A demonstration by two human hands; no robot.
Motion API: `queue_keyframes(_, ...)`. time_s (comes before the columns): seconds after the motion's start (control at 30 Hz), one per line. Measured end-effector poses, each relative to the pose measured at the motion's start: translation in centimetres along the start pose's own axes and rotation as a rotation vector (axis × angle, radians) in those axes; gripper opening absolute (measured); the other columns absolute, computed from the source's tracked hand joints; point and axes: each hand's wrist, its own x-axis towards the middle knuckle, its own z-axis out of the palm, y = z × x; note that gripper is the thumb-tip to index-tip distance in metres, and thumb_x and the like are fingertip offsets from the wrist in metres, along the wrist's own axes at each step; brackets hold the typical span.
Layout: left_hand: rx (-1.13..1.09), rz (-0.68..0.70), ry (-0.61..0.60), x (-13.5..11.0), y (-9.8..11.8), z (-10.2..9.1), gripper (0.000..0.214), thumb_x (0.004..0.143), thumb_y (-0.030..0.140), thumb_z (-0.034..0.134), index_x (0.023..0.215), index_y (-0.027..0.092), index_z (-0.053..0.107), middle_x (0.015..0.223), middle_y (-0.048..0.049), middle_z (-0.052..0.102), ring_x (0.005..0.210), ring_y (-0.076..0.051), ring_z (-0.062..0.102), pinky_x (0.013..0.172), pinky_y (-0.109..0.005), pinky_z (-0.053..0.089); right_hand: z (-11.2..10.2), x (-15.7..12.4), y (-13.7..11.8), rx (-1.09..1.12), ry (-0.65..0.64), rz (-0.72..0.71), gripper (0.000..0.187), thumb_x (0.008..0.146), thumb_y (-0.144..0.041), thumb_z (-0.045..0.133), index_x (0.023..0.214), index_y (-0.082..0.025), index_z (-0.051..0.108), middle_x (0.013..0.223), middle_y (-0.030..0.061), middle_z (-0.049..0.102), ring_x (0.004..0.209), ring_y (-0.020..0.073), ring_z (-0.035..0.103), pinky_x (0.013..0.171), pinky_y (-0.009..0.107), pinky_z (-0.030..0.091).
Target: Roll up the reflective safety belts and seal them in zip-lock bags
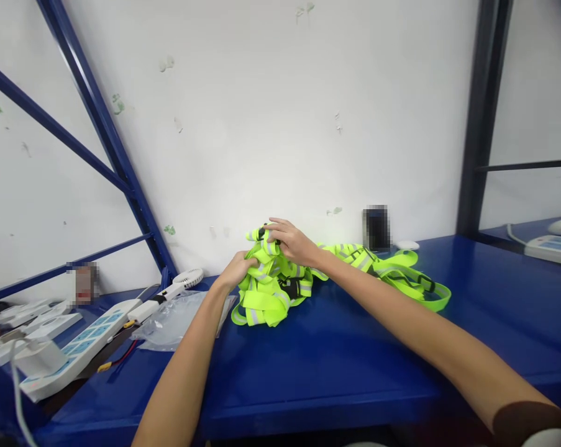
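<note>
A heap of neon-yellow reflective straps with grey stripes and black buckles lies on the blue shelf. My left hand is closed on the left side of this heap, its fingertips partly hidden among the bands. Over the top of the heap, my right hand pinches a strap near a black fitting, with some fingers stretched out. More yellow straps trail off to the right behind my right forearm, ending in a loop with a black buckle.
On the left lie a clear plastic bag, a white handheld fan and a long power strip with a plugged-in adapter. A dark phone-like object leans on the wall beside a white disc. Blue frame posts rise at left.
</note>
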Motion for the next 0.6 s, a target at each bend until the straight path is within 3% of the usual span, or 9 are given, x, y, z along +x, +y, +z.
queue_keyframes(0.1,-0.139,0.054,0.09,0.2,-0.2,0.4,0.028,0.062,0.022,0.055,0.09,0.016,0.057,0.069,0.0019,0.059,0.06,-0.014,0.054,0.057,-0.024,0.041,-0.6,0.4,-1.3,0.076,-0.08,0.098,0.016,0.083,-0.017,0.061,0.096,-0.017,0.069,0.153,0.0139,0.041,0.149,0.0341,0.023,0.116,0.057,0.029)
queue_keyframes(0.17,-0.275,0.111,0.112,0.1,-0.3,0.8,0.042,0.061,0.019,0.058,0.103,0.017,0.057,0.076,0.0019,0.063,0.067,-0.014,0.059,0.063,-0.024,0.045,-0.9,0.6,-1.8,0.172,-0.056,0.187,0.016,0.086,-0.032,0.065,0.092,-0.018,0.069,0.158,0.0128,0.034,0.146,0.0345,0.029,0.115,0.056,0.03)
queue_keyframes(0.23,-0.385,0.135,0.096,0.0,-0.4,1.4,0.05,0.061,0.017,0.062,0.111,0.019,0.056,0.082,0.0017,0.065,0.071,-0.015,0.062,0.066,-0.024,0.048,-1.1,0.7,-1.6,0.288,0.039,0.282,0.033,0.081,-0.04,0.071,0.106,-0.019,0.066,0.157,0.0141,0.034,0.142,0.0328,0.037,0.112,0.052,0.036)
queue_keyframes(0.3,-0.447,0.132,0.067,-0.2,-0.5,1.9,0.051,0.062,0.017,0.066,0.112,0.02,0.056,0.084,0.0014,0.067,0.071,-0.015,0.063,0.067,-0.025,0.049,-1.2,0.7,-1.1,0.417,0.094,0.384,0.07,0.07,-0.041,0.081,0.131,-0.022,0.053,0.156,0.0143,0.035,0.14,0.0323,0.04,0.11,0.05,0.04)
queue_keyframes(0.37,-0.479,0.134,0.036,-0.2,-0.7,2.4,0.05,0.063,0.018,0.071,0.11,0.019,0.057,0.086,0.0006,0.068,0.072,-0.015,0.065,0.068,-0.026,0.05,-1.3,0.7,-0.6,0.601,0.014,0.475,0.082,0.068,-0.042,0.082,0.14,-0.023,0.046,0.15,0.0134,0.045,0.133,0.0314,0.048,0.106,0.048,0.044)
queue_keyframes(0.47,-0.477,0.156,0.006,-0.1,-0.9,2.9,0.057,0.064,0.019,0.077,0.116,0.019,0.054,0.091,-0.0018,0.07,0.076,-0.018,0.067,0.072,-0.028,0.052,-1.5,0.8,-0.1,0.767,-0.065,0.523,0.057,0.077,-0.04,0.074,0.128,-0.017,0.06,0.123,0.0107,0.067,0.112,0.0288,0.062,0.096,0.045,0.051)
queue_keyframes(0.6,-0.54,0.106,0.069,-0.3,-0.3,3.8,0.077,0.069,0.026,0.081,0.134,0.027,0.04,0.099,-0.0025,0.071,0.077,-0.019,0.07,0.075,-0.033,0.054,-1.6,0.7,0.0,0.394,0.137,0.444,0.034,0.081,-0.028,0.065,0.113,-0.014,0.067,0.108,0.0076,0.072,0.102,0.0275,0.065,0.093,0.042,0.05)
